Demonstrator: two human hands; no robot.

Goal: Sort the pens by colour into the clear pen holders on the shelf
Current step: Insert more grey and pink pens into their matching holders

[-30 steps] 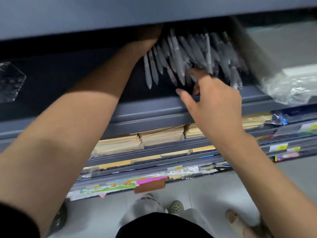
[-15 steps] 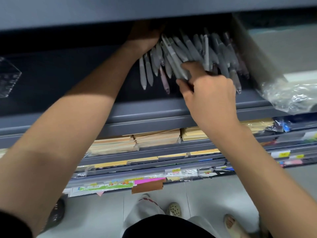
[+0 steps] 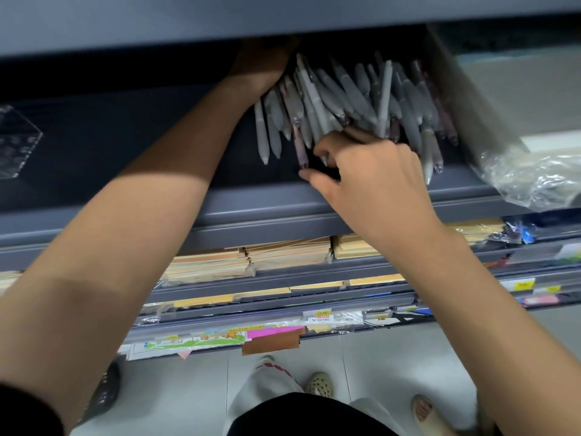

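The pens [image 3: 345,99] lie in a loose heap on the dark shelf [image 3: 220,212], their long axes running roughly twelve to six, tips toward six and caps back in the shadow under the board above. The right hand [image 3: 374,180] sits at the six o'clock edge of the heap. Its fingers [image 3: 367,138] are curled over the tip ends of several grey barrels and its thumb is spread out toward nine; it seems to be clasping a few of them, though motion blur hides exactly which. The left hand [image 3: 264,67] reaches in at eleven o'clock of the heap by the cap ends, and I cannot tell whether it grasps anything, as it is dark there. One mauve pen [image 3: 300,149] pokes out just at eleven o'clock of the right thumb, apart from the greys, and the right hand is far nearer to it. A clear pen holder [image 3: 17,140] stands well apart at nine o'clock, so any pen picked must travel leftward past the left forearm. A crumpled plastic bag [image 3: 534,174] lies at three o'clock.
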